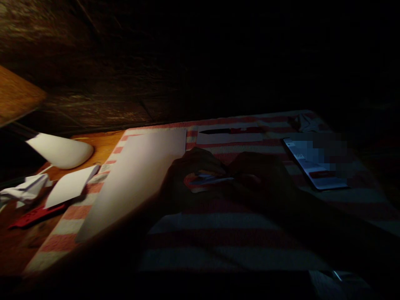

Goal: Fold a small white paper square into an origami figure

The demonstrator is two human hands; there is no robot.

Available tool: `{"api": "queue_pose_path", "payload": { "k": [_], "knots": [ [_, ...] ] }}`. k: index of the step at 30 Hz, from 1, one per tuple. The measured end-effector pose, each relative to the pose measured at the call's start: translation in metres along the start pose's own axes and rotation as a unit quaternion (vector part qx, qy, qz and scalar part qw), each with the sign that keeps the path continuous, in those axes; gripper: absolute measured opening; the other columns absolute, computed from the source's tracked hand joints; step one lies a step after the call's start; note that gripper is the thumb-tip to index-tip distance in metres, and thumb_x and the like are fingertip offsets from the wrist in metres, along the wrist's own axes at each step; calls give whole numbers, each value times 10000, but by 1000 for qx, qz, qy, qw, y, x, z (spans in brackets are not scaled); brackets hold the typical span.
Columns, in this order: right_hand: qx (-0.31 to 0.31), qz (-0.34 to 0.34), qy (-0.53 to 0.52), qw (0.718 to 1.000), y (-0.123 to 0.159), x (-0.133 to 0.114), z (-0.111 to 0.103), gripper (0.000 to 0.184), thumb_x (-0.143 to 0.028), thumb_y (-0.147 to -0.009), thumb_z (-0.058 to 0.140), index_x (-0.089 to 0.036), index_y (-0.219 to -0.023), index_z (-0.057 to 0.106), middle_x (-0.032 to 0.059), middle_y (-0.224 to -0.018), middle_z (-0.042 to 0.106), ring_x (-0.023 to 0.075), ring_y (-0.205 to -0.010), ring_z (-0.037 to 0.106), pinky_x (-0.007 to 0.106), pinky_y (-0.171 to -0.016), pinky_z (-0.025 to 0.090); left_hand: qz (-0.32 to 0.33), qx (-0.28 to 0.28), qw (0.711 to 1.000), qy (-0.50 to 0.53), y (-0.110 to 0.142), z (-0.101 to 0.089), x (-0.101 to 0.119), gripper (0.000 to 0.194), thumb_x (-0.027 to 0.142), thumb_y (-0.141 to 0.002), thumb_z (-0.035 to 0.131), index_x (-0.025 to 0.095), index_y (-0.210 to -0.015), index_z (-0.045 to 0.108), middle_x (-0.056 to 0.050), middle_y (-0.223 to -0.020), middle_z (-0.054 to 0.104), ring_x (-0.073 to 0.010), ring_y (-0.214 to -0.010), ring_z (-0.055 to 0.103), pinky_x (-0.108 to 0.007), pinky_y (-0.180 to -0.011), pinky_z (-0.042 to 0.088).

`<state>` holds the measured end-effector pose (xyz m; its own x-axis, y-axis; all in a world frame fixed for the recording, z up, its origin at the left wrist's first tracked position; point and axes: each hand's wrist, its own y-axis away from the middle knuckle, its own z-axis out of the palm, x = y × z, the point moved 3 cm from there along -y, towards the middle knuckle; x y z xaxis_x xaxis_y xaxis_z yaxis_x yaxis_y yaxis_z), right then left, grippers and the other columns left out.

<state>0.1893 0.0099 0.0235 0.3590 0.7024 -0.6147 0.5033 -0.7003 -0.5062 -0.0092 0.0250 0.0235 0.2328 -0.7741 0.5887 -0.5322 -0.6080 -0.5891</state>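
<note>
Low light leaves both hands dark over a red-and-white striped cloth [250, 241]. My left hand [193, 162] is curled closed around a small piece [200, 181] with an orange edge and a pale, shiny middle; its kind is unclear. Right beside it, my right hand [259, 171] is closed in a pinch at the piece's right end. Whatever lies between the right fingers is lost in shadow. Beyond the hands, a knife [231, 130] with a dark blade and red handle lies on a pale paper strip [212, 138].
A large white sheet [140, 166] lies left on the cloth. A lit phone [315, 166] is at right. On the wooden table at left are a white rounded object [62, 150], crumpled paper [26, 189], a curved white piece [71, 185] and a red-handled item [37, 216].
</note>
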Motion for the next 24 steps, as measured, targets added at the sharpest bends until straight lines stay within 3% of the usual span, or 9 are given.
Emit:
{"api": "queue_pose_path", "payload": {
  "k": [3,6,10,20,24],
  "knots": [
    [17,-54,33,998,0,-3,-1,93,-238,-931,657,-166,-908,710,78,-910,749,190,-830,689,300,-709,511,35,16,999,-29,4,0,4,327,250,-717,899,219,-1018,775,-77,-937,791,-239,-909,728,-383,-801,587],
    [33,-58,57,996,1,-2,0,106,-275,-927,683,-192,-869,714,84,-945,745,196,-858,688,311,-723,526,-28,38,998,-36,9,-1,4,188,234,-758,862,268,-931,795,-56,-911,797,-255,-888,734,-427,-842,577],
    [34,-66,70,995,2,-4,0,112,-292,-931,689,-224,-852,731,66,-935,750,187,-842,699,305,-708,538,-85,16,996,-28,13,-1,6,128,229,-789,818,319,-878,799,-42,-923,803,-277,-910,730,-474,-901,555],
    [20,-109,37,993,2,-7,-2,157,-211,-948,655,-214,-805,719,61,-910,784,180,-815,722,300,-680,536,-56,-37,996,-64,10,-2,11,82,241,-818,766,320,-810,789,-37,-856,808,-259,-848,729,-456,-902,536],
    [-11,-83,16,996,1,-4,1,236,-228,-978,588,-229,-774,706,54,-881,783,189,-810,717,320,-687,522,-35,-33,997,-53,11,-1,10,102,212,-800,775,307,-763,767,-28,-791,791,-244,-809,724,-458,-931,530]
  ]
}}
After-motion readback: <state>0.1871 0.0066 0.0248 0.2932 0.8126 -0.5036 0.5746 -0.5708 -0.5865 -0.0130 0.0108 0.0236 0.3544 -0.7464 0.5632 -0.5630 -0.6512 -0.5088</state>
